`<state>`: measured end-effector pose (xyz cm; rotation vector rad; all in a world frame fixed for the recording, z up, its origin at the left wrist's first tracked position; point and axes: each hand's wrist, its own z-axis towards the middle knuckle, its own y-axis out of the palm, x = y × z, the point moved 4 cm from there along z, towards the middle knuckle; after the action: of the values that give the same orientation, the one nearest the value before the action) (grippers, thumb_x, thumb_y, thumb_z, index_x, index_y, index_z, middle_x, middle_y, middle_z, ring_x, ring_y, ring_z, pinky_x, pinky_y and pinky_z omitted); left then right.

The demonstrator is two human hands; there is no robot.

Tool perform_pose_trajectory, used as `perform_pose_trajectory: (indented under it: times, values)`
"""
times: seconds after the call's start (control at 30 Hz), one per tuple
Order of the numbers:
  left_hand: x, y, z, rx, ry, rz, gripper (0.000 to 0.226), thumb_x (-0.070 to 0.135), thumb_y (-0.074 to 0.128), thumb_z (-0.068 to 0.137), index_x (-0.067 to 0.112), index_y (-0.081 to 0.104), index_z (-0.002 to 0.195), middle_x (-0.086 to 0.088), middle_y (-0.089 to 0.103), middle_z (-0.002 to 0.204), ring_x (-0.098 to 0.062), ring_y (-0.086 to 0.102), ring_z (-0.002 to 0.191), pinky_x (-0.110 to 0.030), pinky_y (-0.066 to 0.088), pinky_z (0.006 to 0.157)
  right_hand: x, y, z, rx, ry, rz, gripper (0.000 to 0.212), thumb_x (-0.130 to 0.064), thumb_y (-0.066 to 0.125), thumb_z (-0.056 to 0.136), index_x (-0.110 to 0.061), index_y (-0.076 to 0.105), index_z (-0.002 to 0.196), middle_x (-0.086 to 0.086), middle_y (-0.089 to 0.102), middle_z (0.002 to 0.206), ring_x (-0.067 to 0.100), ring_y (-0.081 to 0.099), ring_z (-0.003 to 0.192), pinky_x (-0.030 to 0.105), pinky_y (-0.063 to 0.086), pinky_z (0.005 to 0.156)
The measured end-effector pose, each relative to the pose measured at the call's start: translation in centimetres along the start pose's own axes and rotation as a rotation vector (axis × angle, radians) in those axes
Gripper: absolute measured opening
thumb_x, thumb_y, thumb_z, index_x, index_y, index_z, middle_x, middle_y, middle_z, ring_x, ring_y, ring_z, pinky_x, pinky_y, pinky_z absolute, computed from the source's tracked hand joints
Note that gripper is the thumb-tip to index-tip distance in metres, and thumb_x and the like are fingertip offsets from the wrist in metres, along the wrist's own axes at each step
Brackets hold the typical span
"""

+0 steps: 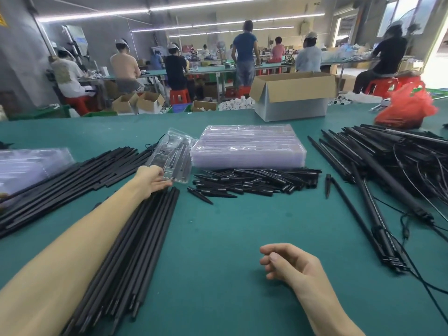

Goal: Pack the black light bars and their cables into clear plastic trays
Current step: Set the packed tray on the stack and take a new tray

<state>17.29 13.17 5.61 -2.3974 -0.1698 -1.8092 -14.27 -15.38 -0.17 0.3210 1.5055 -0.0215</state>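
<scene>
My left hand reaches far forward and grips the near edge of a clear plastic tray that holds black bars and a cable. Under my left forearm lies a bundle of long black bars. A stack of clear trays stands behind a pile of short black spikes. My right hand hovers near the table's front with loosely curled fingers and holds nothing. Black light bars with cables are heaped at the right.
More black bars lie at the left beside clear trays. An open cardboard box and a red plastic bag stand at the back of the green table. Several people work at benches beyond.
</scene>
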Motion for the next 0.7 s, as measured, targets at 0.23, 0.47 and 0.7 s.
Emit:
perform_pose_trajectory:
  times: [0.23,0.47,0.7]
  values:
    - [-0.7,-0.1,1.5,0.092,-0.043,-0.163,0.050,-0.002,0.022,0.105,-0.015,0.012,0.151,-0.040,0.046,0.137,-0.043,0.063,0.115,-0.029,0.054,0.097,-0.1,0.2,0.1,0.007,0.006,0.017,0.021,0.004,0.058,0.095,-0.004,0.077,0.092,0.019,0.073,0.084,0.018,0.066,0.074,0.024,0.056,0.066]
    - [0.2,2.3,0.4,0.124,0.166,0.225,0.051,-0.011,0.036,0.097,-0.010,0.031,0.147,-0.032,0.046,0.144,-0.037,0.069,0.104,-0.034,0.058,0.078,-0.2,0.6,0.2,-0.002,0.009,0.035,0.021,0.008,0.055,0.095,0.001,0.075,0.093,0.018,0.072,0.080,0.018,0.065,0.071,0.024,0.055,0.064]
    - [2.8,10.3,-3.7,0.008,0.885,0.851,0.036,0.000,0.046,0.099,0.005,0.059,0.132,-0.014,0.052,0.135,-0.028,0.055,0.119,-0.038,0.041,0.107,-0.3,0.7,0.4,-0.016,0.013,0.023,0.022,0.011,0.053,0.095,0.003,0.073,0.092,0.016,0.071,0.077,0.018,0.063,0.068,0.026,0.054,0.063]
